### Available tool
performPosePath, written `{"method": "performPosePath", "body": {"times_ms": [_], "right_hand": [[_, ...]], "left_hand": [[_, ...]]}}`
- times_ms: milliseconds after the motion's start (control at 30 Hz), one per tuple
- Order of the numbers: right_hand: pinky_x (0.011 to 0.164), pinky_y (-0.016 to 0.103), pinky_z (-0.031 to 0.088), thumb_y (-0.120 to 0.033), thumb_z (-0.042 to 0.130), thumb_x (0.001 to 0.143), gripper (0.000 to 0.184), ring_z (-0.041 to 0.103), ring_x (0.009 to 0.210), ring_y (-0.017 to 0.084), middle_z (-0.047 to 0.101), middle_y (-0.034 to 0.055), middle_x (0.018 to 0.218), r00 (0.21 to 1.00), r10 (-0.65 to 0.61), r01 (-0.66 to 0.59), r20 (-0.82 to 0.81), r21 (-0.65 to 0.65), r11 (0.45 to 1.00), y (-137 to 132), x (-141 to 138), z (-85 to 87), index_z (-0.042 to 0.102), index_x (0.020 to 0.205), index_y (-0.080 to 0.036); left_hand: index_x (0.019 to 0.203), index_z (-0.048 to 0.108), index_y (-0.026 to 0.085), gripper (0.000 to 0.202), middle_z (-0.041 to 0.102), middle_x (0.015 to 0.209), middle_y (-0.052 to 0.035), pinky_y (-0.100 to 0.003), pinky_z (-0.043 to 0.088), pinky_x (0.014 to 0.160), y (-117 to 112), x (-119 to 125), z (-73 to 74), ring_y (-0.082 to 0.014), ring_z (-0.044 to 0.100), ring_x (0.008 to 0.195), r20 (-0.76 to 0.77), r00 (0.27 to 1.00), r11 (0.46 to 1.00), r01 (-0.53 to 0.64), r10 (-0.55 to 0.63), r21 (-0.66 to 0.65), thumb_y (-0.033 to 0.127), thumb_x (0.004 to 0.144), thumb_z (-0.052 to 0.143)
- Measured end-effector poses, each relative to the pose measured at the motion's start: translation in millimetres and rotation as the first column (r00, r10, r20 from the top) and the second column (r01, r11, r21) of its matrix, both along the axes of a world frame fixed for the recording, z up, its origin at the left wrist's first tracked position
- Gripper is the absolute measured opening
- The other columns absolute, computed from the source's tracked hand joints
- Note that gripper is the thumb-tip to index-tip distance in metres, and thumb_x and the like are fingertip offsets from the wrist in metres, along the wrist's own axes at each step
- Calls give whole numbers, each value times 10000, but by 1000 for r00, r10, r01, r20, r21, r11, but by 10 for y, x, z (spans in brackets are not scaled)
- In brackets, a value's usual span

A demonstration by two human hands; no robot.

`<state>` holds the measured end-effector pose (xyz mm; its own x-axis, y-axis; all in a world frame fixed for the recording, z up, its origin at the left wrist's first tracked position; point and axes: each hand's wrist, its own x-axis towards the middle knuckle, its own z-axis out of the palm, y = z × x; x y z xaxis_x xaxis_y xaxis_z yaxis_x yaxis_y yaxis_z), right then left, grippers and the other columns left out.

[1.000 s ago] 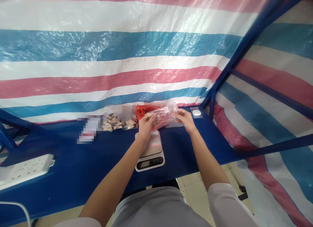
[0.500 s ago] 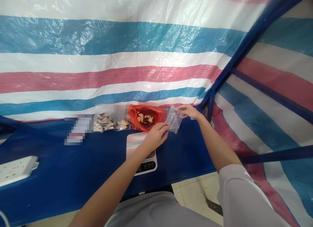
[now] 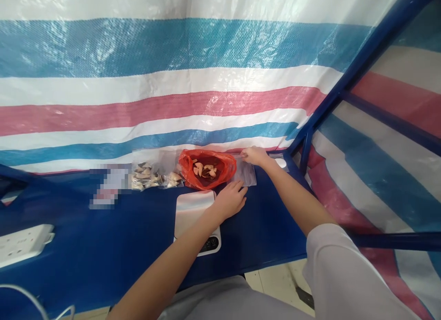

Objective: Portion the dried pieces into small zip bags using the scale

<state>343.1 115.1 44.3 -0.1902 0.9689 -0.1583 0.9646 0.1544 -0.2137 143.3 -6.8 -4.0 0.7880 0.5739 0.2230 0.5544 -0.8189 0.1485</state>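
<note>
A clear plastic bag (image 3: 248, 175) lies flat on the blue table, right of a red plastic bag. My right hand (image 3: 255, 156) pinches its upper edge between closed fingers. By the clear bag's lower edge, my left hand (image 3: 230, 201) is low over the table with fingers apart; whether a fingertip touches the bag I cannot tell. The red plastic bag (image 3: 225, 166) gapes open, showing tan-and-brown broken pieces (image 3: 206, 170) inside. Under my left forearm sits a white kitchen scale (image 3: 195, 207), its black button panel partly covered.
Clear bags (image 3: 146, 175) of similar pieces stand left of the red bag. Farther left is a blurred-out item (image 3: 109, 184). A white power strip (image 3: 25, 244) lies at the left, a white round object (image 3: 280, 163) at the right. Striped sheeting (image 3: 155, 90) and a blue frame (image 3: 330, 99) enclose the table.
The clear bag went from being lifted and tilted between both hands to lying flatter on the table. My left hand moved off it, toward me; my right hand shifted slightly left.
</note>
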Motion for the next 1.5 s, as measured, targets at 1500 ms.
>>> {"method": "performPosePath", "body": {"times_ms": [1500], "right_hand": [[1220, 455, 357, -316, 463, 1045, 394, 427, 1500, 274, 588, 92, 1506, 955, 295, -289, 41, 358, 888, -564, 101, -539, 682, 1355, -207]], "left_hand": [[1346, 599, 24, 519, 570, 1450, -294, -520, 414, 1150, -17, 197, -245, -384, 547, 1373, 43, 979, 979, -197, 199, -49, 393, 991, 518]]}}
